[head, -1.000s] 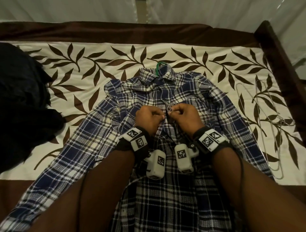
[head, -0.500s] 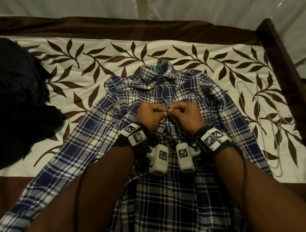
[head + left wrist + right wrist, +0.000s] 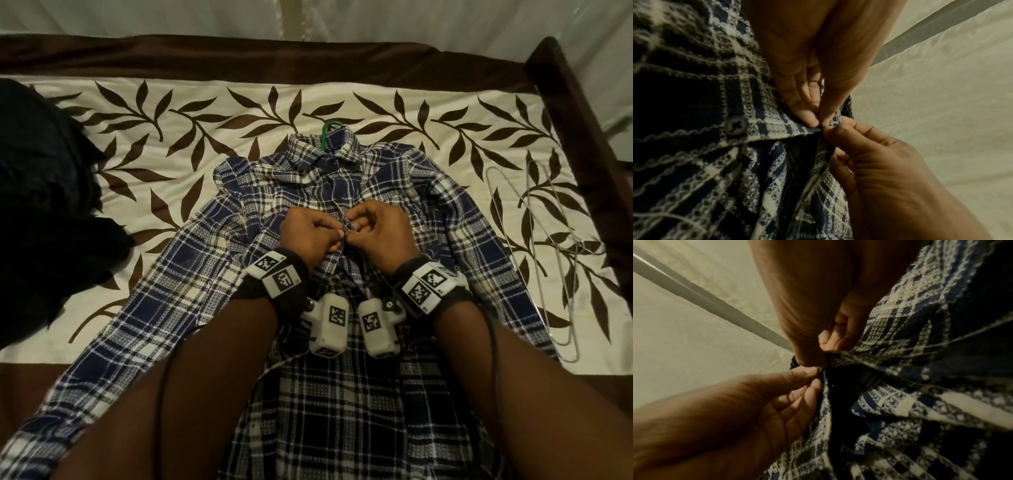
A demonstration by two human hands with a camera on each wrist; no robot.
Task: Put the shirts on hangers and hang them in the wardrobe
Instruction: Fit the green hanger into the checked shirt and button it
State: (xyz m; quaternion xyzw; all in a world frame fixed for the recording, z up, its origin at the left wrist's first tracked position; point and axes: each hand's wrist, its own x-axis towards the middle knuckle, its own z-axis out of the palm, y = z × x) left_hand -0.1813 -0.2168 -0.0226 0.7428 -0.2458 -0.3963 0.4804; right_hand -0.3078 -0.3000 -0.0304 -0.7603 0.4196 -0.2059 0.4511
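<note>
Both hands, left hand [image 3: 310, 236] and right hand [image 3: 380, 233], pinch the shirt [image 3: 205, 274] front on a leaf-patterned bedspread [image 3: 171, 137] by pale curtains [image 3: 411, 20].

Shirt [image 3: 219, 287] lies mid-bed [image 3: 144, 144], wire hangers [image 3: 534, 246] right.

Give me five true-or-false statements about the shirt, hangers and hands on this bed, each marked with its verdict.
1. Both hands pinch the plaid shirt at its front opening. True: left hand, right hand.
2. A green hanger hook sticks out at the collar. True.
3. The wire hangers lie left of the shirt. False: they lie to its right.
4. The shirt hangs in a wardrobe. False: it lies flat on the bed cover.
5. A dark garment lies at the left. True.
</note>
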